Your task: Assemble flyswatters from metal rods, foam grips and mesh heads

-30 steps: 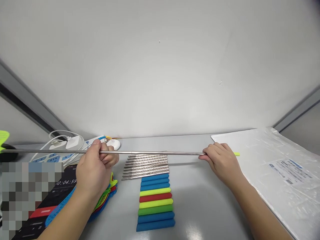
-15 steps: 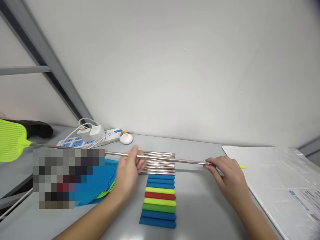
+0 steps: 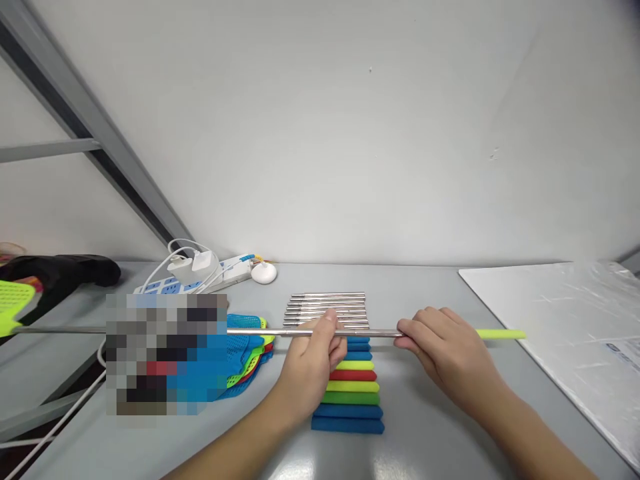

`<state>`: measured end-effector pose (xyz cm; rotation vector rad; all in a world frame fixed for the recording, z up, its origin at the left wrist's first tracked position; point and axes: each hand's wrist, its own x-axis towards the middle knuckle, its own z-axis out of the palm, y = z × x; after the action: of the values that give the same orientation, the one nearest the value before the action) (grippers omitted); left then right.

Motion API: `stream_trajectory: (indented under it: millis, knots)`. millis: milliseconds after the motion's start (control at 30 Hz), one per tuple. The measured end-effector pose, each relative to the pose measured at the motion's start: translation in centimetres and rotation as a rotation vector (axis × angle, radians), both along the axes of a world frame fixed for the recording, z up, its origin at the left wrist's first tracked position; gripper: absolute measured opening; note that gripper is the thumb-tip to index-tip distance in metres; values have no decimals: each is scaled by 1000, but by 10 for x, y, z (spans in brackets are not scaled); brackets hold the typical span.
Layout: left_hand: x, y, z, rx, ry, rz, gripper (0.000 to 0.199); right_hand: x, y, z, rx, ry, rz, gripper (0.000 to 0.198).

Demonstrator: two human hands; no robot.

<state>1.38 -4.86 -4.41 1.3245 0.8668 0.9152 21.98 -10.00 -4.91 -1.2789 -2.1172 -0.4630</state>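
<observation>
Head view: both hands grip one long, thin, silver metal telescopic rod [image 3: 370, 333] that runs level across the middle of the frame. The left hand [image 3: 313, 363] is closed around the rod just left of centre, thumb on top. The right hand [image 3: 443, 350] is closed around it just right of centre, where the yellow-green foam handle [image 3: 500, 334] of the rod juts out past the fingers toward the right. At the far left edge the rod ends in a yellow-green mesh swatter head [image 3: 13, 303].

Compared with the earlier frames, the two hands are now much closer together: the left hand has slid rightward along the rod, from the left side of the frame to near the centre, and only a short bare stretch of rod lies between the hands. More of the foam handle shows beyond the right hand than before.

Behind the rod, a row of short silver metal rods [image 3: 327, 308] lies on the grey table [image 3: 425, 427]. Under the hands lies a stack of blue, yellow, red and green foam sleeves [image 3: 353, 400]. A pile of coloured mesh swatter heads [image 3: 247, 350] lies at centre left, near a white power strip [image 3: 220, 275].
</observation>
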Motion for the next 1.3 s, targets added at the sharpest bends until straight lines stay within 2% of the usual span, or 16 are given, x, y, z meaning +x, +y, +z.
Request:
stream_trajectory:
  millis: [200,367,467,567,633,800,933,1033,1167,1300]
  knots:
    - [-12,15,12,-28,-7,112,47,26,10,1,67,-120,-65,20]
    - [-12,22,13,-53,-92,99,50,46,14,-2,48,-96,-111,14]
    - [-15,30,13,-82,-218,226,48,59,16,-8,12,4,-160,8]
    - [-20,40,20,-50,-381,382,46,68,17,-12,36,86,-216,8]
    - [-21,44,23,-44,-429,423,46,69,17,-13,47,106,-227,9]
    - [-17,38,10,-41,-304,379,46,56,16,-12,8,122,-186,8]
    - [-12,26,-4,33,-103,208,45,44,14,-14,5,121,-124,7]
    - [-11,21,-6,69,-25,123,47,39,13,-14,-18,104,-103,7]
    - [-11,26,-1,19,-57,176,47,38,14,-7,-7,28,-115,15]
    - [-16,38,9,-41,-172,270,45,48,18,-6,38,11,-188,18]
